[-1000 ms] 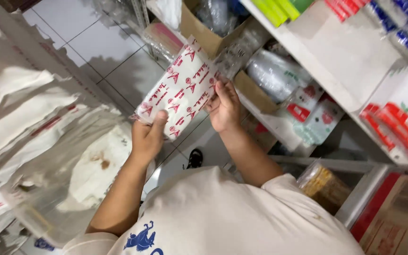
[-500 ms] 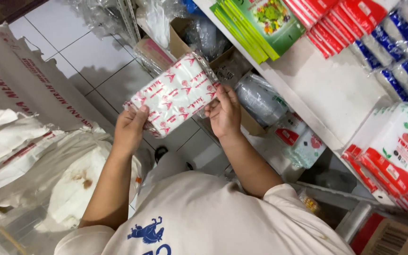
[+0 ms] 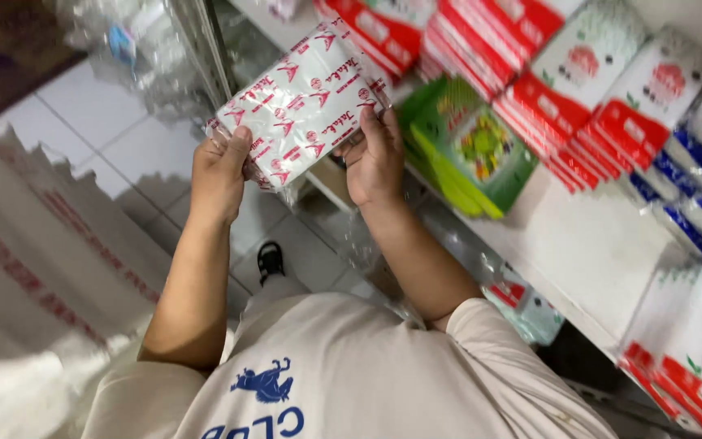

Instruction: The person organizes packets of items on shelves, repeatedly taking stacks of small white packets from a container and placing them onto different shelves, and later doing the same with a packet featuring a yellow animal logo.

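Both hands clamp the white plastic-wrapped pack with red print (image 3: 302, 106), left hand (image 3: 219, 175) at its near-left end, right hand (image 3: 374, 158) at its right edge, held up before the shelf (image 3: 578, 244). It looks light, soft and slippery (probably bagged sheets), best gripped by the ends.

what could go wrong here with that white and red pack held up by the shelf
The white and red pack is pinched only at its two ends, by the left hand and the right hand, over the tiled floor; a loose grip might drop it. It also sits close to the red packs on the shelf, so a nudge might knock some off.
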